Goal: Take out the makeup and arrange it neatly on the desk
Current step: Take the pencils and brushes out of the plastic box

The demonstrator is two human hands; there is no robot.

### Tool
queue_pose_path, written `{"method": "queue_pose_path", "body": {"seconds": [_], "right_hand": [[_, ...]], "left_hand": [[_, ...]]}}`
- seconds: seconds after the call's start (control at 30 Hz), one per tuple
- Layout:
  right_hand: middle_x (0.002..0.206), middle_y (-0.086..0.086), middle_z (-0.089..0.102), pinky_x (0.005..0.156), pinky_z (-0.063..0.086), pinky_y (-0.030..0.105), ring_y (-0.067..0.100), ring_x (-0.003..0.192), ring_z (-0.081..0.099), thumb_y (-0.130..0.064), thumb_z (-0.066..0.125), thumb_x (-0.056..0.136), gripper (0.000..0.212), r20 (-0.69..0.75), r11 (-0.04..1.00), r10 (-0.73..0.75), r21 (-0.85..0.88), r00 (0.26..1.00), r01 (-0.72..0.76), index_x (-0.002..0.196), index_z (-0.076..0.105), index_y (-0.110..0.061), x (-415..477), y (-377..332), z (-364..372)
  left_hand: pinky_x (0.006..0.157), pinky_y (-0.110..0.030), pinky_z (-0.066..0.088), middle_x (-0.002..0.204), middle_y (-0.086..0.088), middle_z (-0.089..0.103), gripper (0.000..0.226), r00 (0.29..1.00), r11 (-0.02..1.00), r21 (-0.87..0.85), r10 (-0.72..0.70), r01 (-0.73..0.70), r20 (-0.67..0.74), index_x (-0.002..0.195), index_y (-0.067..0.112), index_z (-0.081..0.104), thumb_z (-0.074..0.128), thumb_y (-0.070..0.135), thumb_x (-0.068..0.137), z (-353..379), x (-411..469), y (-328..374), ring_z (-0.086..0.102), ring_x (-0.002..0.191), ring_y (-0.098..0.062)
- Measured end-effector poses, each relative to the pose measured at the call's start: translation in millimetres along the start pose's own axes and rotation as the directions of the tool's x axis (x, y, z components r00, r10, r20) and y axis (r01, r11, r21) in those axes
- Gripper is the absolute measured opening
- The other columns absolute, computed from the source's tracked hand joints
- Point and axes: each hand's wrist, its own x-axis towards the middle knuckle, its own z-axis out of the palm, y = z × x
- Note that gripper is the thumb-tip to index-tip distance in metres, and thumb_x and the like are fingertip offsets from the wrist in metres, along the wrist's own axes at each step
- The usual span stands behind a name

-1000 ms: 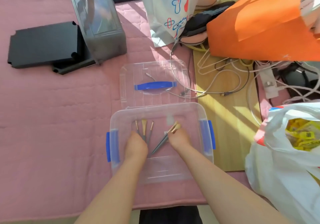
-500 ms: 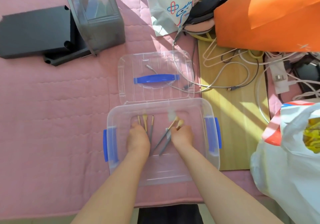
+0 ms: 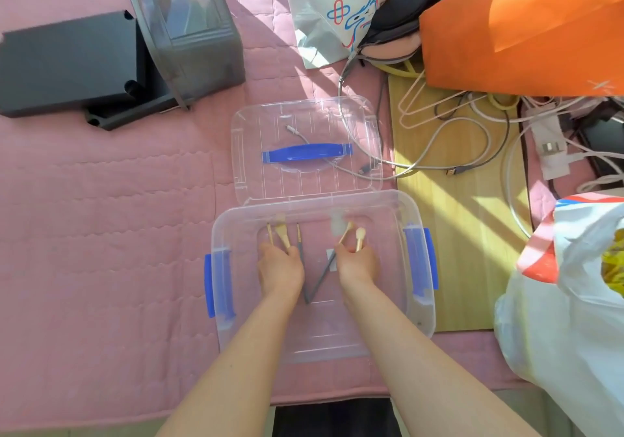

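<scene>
Presently we find both hands low inside the clear box (image 3: 219,230). The left hand (image 3: 280,267) has its fingers curled round gold-handled brushes (image 3: 283,235). The right hand (image 3: 358,264) pinches two pale-tipped brushes (image 3: 360,238), tilted steeper than a second ago. The lid (image 3: 256,132) lies beyond the fingers. We judge lift-out is beginning.

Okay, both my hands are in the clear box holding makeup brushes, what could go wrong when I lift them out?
Your left hand and right hand each hold several brushes at once, so one may slip back into the box. The two grey handles meet at their ends and might snag. A cable crosses the lid beyond, which could catch brushes laid there.
</scene>
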Motion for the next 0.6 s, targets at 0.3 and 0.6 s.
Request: {"method": "queue_pose_path", "body": {"seconds": [0.3,0.6], "right_hand": [[0.097,0.008,0.068,0.067,0.037,0.028,0.031,0.093,0.063,-0.031,0.060,0.090,0.021,-0.059,0.943,-0.177,-0.294,0.982,0.153,0.097,0.064,-0.012,-3,0,1],[0.085,0.007,0.058,0.066,0.037,0.029,0.029,0.080,0.055,-0.020,0.051,0.093,0.011,0.077,0.966,-0.180,-0.174,0.981,0.191,0.091,0.049,-0.009,-6,-2,-9]], "left_hand": [[0.078,-0.038,0.042,0.110,-0.024,0.061,0.028,0.999,0.994,0.105,-0.030,0.028,0.019,0.110,-0.003,0.052,0.053,0.019,0.093,6,10,-11,0.057,0.103,-0.040],[0.067,-0.035,0.035,0.098,-0.020,0.058,0.021,0.996,0.991,0.104,0.072,-0.078,0.059,0.104,0.001,0.044,0.043,0.019,0.094,1,-5,-6,0.046,0.079,-0.031]]}}
